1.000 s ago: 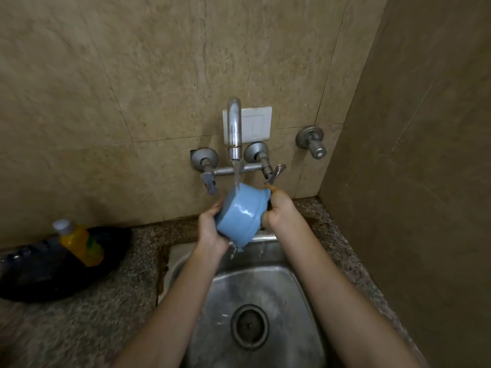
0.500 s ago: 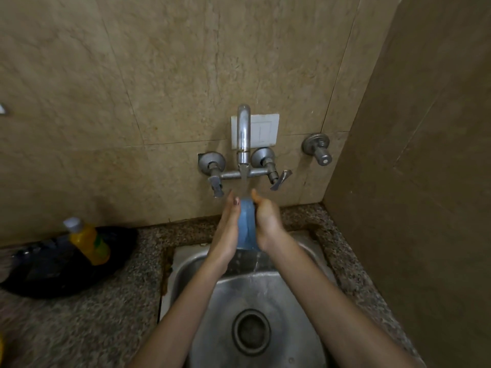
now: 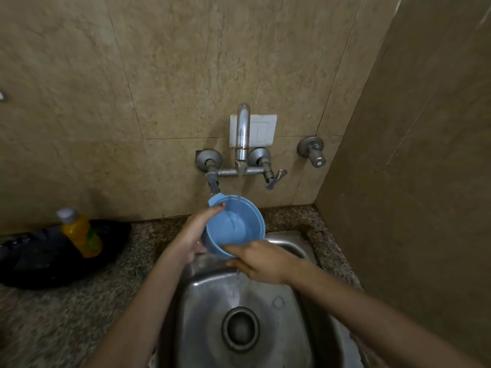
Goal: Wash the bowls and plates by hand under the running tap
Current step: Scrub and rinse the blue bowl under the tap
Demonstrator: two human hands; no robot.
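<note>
A light blue bowl point(image 3: 235, 225) is held mouth-up, tilted toward me, over the back of the steel sink point(image 3: 297, 338). Water falls from the chrome tap point(image 3: 242, 134) into the bowl and a thin stream runs off its near edge into the basin. My left hand point(image 3: 195, 235) grips the bowl's left rim, thumb over the edge. My right hand point(image 3: 259, 260) holds the near underside of the bowl, fingers pointing left.
A yellow bottle with a white cap point(image 3: 79, 233) leans on a black bag point(image 3: 39, 261) on the speckled counter point(image 3: 53, 322) at left. Two tap handles point(image 3: 275, 179) and a wall valve point(image 3: 313, 152) stick out of the tiled wall. A side wall stands close on the right.
The bowl has turned from bottom-up, through edge-on between both palms, to mouth-up under the stream. My right hand has shifted from the bowl's right side to its near underside.
</note>
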